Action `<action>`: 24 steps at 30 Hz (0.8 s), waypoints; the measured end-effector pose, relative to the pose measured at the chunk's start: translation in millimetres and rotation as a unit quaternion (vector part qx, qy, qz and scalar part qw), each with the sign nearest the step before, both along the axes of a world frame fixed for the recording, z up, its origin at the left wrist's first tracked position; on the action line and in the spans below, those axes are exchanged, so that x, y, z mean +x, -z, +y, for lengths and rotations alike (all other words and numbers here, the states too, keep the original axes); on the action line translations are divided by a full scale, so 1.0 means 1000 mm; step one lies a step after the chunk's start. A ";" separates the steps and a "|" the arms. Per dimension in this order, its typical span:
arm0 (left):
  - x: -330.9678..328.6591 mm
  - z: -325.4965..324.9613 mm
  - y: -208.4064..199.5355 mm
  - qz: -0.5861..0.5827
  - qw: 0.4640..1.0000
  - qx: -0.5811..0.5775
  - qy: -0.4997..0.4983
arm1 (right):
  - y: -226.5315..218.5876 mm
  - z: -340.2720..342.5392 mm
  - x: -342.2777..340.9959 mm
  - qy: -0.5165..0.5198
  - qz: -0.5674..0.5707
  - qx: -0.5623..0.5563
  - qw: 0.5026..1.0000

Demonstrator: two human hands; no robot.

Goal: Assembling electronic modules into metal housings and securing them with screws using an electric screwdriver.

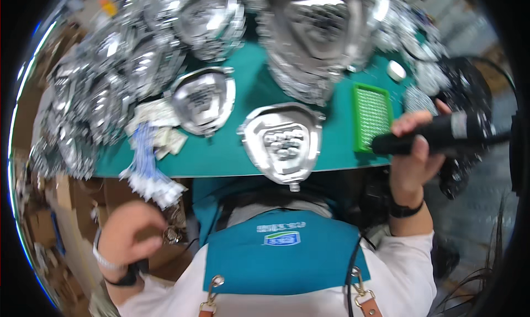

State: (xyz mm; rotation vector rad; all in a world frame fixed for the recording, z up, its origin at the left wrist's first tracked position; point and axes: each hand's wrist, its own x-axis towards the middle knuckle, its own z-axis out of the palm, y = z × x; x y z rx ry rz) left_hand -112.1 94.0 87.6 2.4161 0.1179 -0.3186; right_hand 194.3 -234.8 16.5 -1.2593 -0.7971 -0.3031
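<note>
1. Hands well apart. Right hand (pixel 417 165) wrapped around a black cylindrical tool (pixel 439 134), thumb on the near side, fingers on the far side. Left hand (pixel 130 234) low at the left, off the table, fingers curled; blurred, cannot tell whether it grips anything.
2. Tool lies roughly level over the table's right end, its blunt end toward the left, a dark cord running off right.
3. Green tray (pixel 358 115) just beyond that blunt end, which overlaps its near right corner in view; cannot tell if they touch. Inside: rows of small pale pieces, too small to identify.
4. Silver shell (pixel 282 140) centred at the near edge of the green table (pixel 221 157), tab jutting past it. Shallow hollow holds a cluster of rounded bumps.
5. Second shell (pixel 203 99) left of it, similar bumps within.
6. Nested stack of shells (pixel 314 27) at the far side; large heap of shells (pixel 110 91) along the left.
7. Blue-and-white strips (pixel 144 151) droop over the near edge, beside pale packets (pixel 168 140).
8. Far right: small white object (pixel 396 71), black plastic bag (pixel 466 88); contents hidden.
</note>
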 end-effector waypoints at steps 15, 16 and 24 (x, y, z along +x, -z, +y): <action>0.126 0.072 0.070 -0.110 0.897 0.427 -0.023 | -0.046 -0.036 -0.041 -0.079 -0.013 0.197 0.977; 0.127 0.071 0.069 -0.124 0.901 0.416 -0.021 | -0.045 -0.034 -0.043 -0.098 -0.015 0.205 0.974; 0.119 0.070 0.063 -0.085 0.904 0.419 0.011 | -0.046 0.001 -0.039 -0.177 -0.040 0.206 0.962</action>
